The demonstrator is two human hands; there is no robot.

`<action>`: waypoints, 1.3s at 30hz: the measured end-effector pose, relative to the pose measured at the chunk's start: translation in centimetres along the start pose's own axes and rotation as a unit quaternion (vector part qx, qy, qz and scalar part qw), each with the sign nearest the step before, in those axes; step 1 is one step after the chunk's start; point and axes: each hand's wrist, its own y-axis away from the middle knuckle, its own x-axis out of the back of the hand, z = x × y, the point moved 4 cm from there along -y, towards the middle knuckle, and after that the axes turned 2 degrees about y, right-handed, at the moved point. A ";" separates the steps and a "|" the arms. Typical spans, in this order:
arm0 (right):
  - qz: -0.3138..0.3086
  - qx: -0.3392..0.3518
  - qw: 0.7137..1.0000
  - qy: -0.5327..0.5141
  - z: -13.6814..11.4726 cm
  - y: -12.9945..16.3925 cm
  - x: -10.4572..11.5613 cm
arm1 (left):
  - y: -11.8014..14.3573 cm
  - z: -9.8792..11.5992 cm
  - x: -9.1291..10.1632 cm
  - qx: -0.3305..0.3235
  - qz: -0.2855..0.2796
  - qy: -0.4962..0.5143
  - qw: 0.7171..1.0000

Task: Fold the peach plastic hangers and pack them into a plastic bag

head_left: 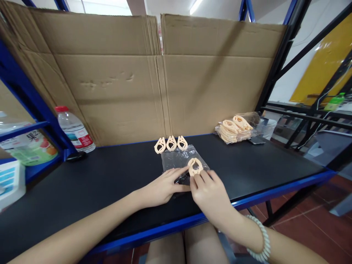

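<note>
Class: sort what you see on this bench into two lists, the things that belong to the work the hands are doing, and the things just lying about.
In the work: right hand, clip at its fingers, left hand pressing the clear bag, three clips in a row, bag of clips.

Lying about: water bottle, black lid, phone, cardboard.

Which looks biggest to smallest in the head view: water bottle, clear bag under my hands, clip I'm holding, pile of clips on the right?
1. Clear bag and water bottle: similar, cannot rank them.
2. Pile of clips, farther off, so unsure.
3. Clip, pinched by the right hand; the left hand presses the bag.
</note>
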 end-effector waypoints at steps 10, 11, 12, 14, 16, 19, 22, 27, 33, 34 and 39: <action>-0.139 -0.064 0.988 -0.022 3.2 -2.9 -3.0 | 0.2 -0.1 -0.1 0.011 -0.002 -0.013 1.000; -0.150 -0.068 0.986 -0.029 3.4 -3.0 -3.2 | 0.2 -0.1 -0.1 0.011 -0.002 -0.014 1.000; -0.156 -0.070 0.985 -0.038 3.6 -3.2 -3.4 | 0.2 -0.1 0.0 0.012 -0.003 -0.014 1.000; -0.167 -0.063 0.982 -0.069 4.1 -3.3 -4.0 | 0.3 -0.1 0.0 0.013 -0.004 -0.015 1.000; -0.193 -0.039 0.974 -0.117 4.6 -3.2 -4.7 | 0.3 -0.1 0.0 0.013 -0.004 -0.015 1.000; -0.250 -0.030 0.952 -0.176 5.2 -2.5 -5.2 | 0.3 -0.1 0.3 0.010 0.005 -0.015 1.000; -0.272 -0.044 0.943 -0.189 5.6 -1.8 -4.5 | 0.3 0.3 0.6 0.004 -0.001 -0.011 1.000; -0.252 -0.029 0.960 -0.121 4.8 -1.2 -3.4 | 0.4 1.0 0.8 -0.008 -0.018 -0.004 1.000; -0.218 -0.022 0.971 -0.092 4.8 -1.6 -3.2 | 0.5 0.6 0.9 0.003 -0.011 0.009 1.000; -0.212 -0.027 0.969 -0.121 5.3 -2.0 -3.0 | 0.5 0.4 1.0 0.005 -0.007 0.013 1.000; -0.144 0.044 0.943 -0.297 8.1 -7.0 -4.7 | 0.5 0.0 1.2 0.005 0.021 0.026 0.999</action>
